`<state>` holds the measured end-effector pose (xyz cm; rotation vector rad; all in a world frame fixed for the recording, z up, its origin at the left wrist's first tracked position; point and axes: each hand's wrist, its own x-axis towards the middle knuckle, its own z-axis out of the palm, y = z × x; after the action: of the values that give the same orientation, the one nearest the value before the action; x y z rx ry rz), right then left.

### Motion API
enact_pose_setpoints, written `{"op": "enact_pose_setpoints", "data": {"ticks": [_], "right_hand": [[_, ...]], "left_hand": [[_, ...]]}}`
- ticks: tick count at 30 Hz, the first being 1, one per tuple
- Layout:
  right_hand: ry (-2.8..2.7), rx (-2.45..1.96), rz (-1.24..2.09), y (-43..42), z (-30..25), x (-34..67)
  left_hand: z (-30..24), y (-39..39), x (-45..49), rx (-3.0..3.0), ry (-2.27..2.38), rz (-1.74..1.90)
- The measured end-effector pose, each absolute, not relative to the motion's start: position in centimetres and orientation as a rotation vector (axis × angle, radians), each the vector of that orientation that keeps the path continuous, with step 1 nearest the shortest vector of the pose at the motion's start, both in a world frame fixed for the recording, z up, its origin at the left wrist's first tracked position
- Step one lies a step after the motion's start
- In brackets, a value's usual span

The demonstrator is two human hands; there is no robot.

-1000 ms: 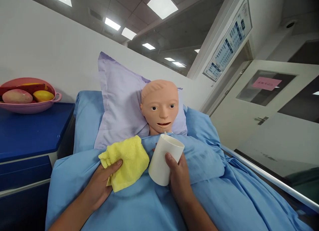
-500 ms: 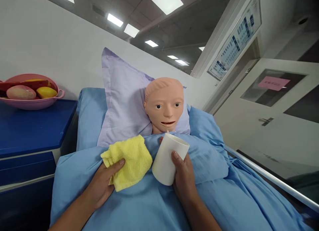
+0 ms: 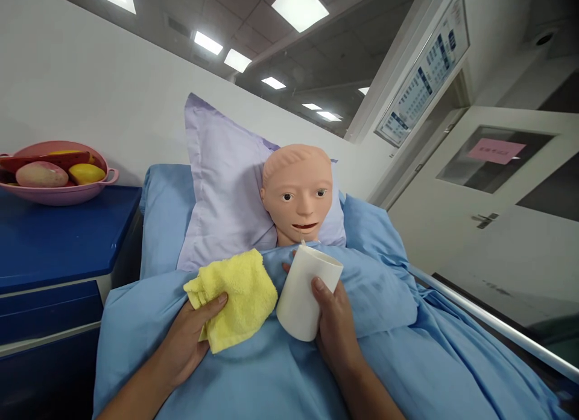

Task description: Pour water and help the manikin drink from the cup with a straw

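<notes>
- Right hand (image 3: 337, 323) wraps the white cup (image 3: 307, 296) — tilted, just below the manikin's chin (image 3: 304, 234).
- Left hand (image 3: 190, 335) grips the yellow towel (image 3: 235, 293), lying beside the cup.

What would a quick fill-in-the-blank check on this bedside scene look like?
1. The right hand holds a white ____ just below the manikin's chin.
2. The left hand has its grip on a ____ cloth lying on the blanket.
3. The pink bowl of fruit stands on a ____ cabinet.
Missing words: cup; yellow; blue.
</notes>
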<state>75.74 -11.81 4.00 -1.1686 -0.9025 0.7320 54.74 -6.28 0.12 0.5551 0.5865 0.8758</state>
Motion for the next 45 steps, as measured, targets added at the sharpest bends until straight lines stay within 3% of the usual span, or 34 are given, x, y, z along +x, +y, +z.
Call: {"op": "enact_pose_setpoints", "data": {"ticks": [45], "right_hand": [[-0.81,-1.177,0.719,-12.0,4.2,75.2]], "left_hand": [[0.3,-6.5,54.7,0.55,0.588,0.869]]}}
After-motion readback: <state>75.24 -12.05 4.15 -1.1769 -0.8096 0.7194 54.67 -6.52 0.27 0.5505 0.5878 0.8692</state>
